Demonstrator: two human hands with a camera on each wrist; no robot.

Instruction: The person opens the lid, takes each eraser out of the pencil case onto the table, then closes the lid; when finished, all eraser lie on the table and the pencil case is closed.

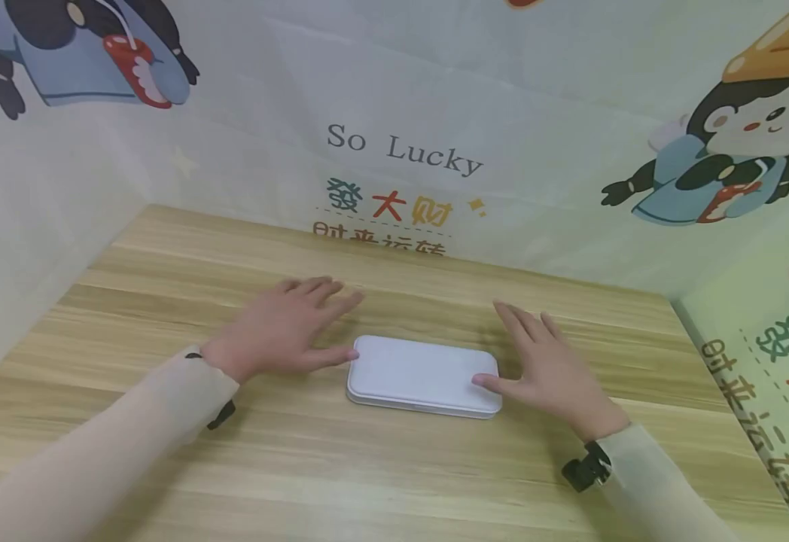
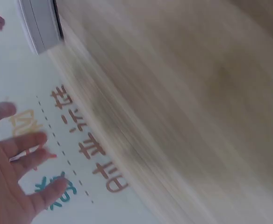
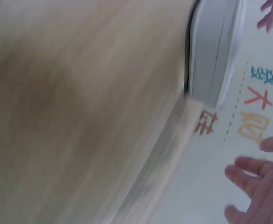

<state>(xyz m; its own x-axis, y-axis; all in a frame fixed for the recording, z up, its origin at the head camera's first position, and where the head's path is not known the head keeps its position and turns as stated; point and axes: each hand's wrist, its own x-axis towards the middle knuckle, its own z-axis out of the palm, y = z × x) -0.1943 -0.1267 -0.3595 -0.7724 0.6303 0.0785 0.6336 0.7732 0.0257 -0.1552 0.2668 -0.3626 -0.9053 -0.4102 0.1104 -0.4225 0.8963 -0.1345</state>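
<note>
A flat white case (image 1: pixel 421 373) with rounded corners lies closed on the wooden table, its side wall showing in the left wrist view (image 2: pixel 39 23) and in the right wrist view (image 3: pixel 213 51). At its left end is my left hand (image 1: pixel 286 327), fingers spread and thumb tip by the case's corner. On the other side my right hand (image 1: pixel 550 369) has its fingers extended, the thumb over the case's right end. Whether either thumb touches the case I cannot tell. Both hands hold nothing.
The wooden table (image 1: pixel 300 467) meets a printed cloth backdrop (image 1: pixel 394 90) at the back, and more cloth hangs at both sides. A dark strap device (image 1: pixel 586 468) sits on the right wrist, and part of another (image 1: pixel 221 415) shows under the left sleeve.
</note>
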